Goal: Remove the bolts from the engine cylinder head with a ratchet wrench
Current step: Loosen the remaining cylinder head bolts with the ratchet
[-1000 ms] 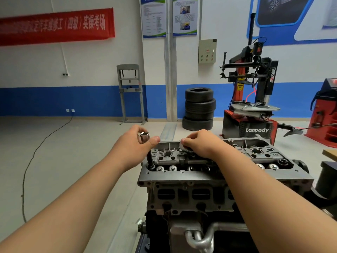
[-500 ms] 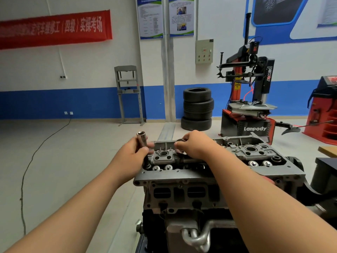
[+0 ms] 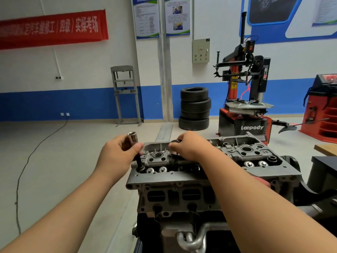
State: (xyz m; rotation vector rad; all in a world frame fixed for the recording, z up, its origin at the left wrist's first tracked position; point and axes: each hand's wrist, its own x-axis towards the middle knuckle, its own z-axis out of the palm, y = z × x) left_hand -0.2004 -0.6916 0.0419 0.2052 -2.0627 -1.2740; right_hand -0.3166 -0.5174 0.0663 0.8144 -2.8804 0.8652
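Grey cast metal sits near me: the cylinder head, on its engine. My left hand pinches a chromed socket extension standing tilted in the head's near-left corner hole. My right hand curls round a round metal part at the far edge; I cannot identify it. No freed bolts show, so I judge the work barely begun. Far right, a tyre changer reads "Lanpody" and "power"; the red banner bears Chinese characters.

The room is bright with soft, even light. Shadows are faint. The red banner looks a bit blurry. Straight lines bend near the edges, and the arms look stretched.
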